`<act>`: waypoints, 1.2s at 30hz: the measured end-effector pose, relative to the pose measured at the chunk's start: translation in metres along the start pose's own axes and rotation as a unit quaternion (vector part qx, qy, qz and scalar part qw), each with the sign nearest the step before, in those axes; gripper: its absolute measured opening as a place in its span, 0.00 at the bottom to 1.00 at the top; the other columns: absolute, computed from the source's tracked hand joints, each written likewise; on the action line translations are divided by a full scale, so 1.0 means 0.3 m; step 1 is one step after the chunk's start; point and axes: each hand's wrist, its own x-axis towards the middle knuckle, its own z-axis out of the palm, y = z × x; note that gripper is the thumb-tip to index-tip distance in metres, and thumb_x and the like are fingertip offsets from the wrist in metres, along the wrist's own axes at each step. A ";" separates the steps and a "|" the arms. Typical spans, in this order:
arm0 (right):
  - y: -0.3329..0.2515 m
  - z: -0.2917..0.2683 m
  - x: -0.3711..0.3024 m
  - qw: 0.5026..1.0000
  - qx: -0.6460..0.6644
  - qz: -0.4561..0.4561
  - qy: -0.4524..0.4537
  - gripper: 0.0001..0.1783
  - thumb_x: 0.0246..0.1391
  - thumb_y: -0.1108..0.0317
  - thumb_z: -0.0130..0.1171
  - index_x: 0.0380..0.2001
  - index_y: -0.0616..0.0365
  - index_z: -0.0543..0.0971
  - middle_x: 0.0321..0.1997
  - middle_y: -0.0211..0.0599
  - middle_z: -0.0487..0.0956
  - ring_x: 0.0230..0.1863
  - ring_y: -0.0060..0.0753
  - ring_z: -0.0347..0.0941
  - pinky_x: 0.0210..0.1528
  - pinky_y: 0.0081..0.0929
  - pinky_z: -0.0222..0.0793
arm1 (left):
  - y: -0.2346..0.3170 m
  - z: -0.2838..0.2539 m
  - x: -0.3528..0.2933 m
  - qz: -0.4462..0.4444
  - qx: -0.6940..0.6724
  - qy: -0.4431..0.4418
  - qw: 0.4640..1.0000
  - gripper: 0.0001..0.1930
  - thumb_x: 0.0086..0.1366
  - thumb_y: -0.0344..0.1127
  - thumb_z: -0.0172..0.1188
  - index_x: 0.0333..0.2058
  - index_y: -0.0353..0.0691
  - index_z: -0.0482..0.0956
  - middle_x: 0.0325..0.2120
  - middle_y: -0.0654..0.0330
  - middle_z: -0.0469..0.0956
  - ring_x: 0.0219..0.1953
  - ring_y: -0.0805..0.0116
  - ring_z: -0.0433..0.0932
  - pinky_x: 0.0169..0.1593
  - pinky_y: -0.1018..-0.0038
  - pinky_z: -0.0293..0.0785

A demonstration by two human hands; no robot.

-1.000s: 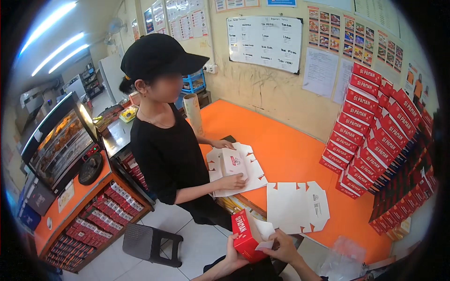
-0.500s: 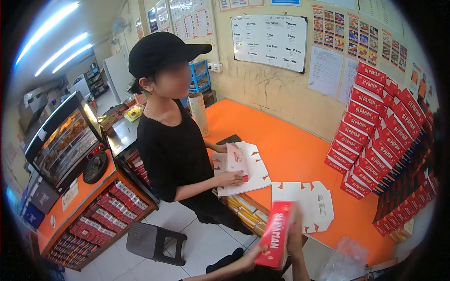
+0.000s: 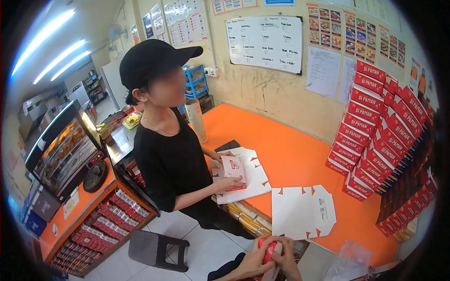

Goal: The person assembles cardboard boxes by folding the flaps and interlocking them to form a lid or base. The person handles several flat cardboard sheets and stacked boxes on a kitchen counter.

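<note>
- Both hands are working low in the view, in front of the body and just off the near edge of the orange table (image 3: 281, 140), where they are holding a red carton (image 3: 269, 253) between them
- The left hand (image 3: 253, 263) is clamping its fingers around the carton's left side and top
- The right hand (image 3: 287, 263) is curling its fingers, bent and close together, over the right end; where its fingertips are pressing, I cannot tell
- The step in hand is probably folding or pressing the carton's end closed, though the hands are covering the flaps
- The next move is likely calling for a steady left hold while the right fingers are seating any loose flap without crushing the card
- A flat white blank (image 3: 300, 213) is lying nearby on the table, untouched
- Across from it, a co-worker (image 3: 164, 140) is holding a second carton (image 3: 233, 167) on more blanks (image 3: 255, 173)
- Stacked red boxes (image 3: 358, 117) are standing at the right
</note>
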 end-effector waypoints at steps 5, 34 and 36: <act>0.058 -0.010 -0.130 0.988 -0.074 -0.114 -0.080 0.61 0.34 0.54 0.72 0.66 0.48 0.44 0.67 0.62 0.31 0.69 0.60 0.34 0.65 0.52 0.40 | 0.028 -0.066 -0.043 -0.069 -0.050 -0.149 0.985 0.49 0.51 0.43 0.59 0.64 0.49 0.34 0.56 0.33 0.47 0.49 0.31 0.66 0.52 0.59 0.68; -0.440 -0.525 0.220 0.854 -0.220 -0.177 0.438 0.48 0.33 0.57 0.73 0.57 0.54 0.58 0.45 0.35 0.70 0.49 0.32 0.67 0.47 0.32 0.66 | 0.128 -0.132 0.570 0.038 -0.608 0.141 0.780 0.25 0.61 0.37 0.50 0.56 0.45 0.54 0.51 0.54 0.66 0.51 0.60 0.70 0.53 0.61 0.69; -0.603 -0.500 0.304 0.764 -0.540 -0.278 0.217 0.42 0.32 0.60 0.71 0.54 0.52 0.65 0.44 0.32 0.73 0.46 0.35 0.70 0.42 0.32 0.68 | 0.251 -0.074 0.572 0.096 -0.616 0.155 0.766 0.27 0.59 0.36 0.54 0.53 0.52 0.50 0.53 0.55 0.62 0.52 0.57 0.68 0.52 0.59 0.70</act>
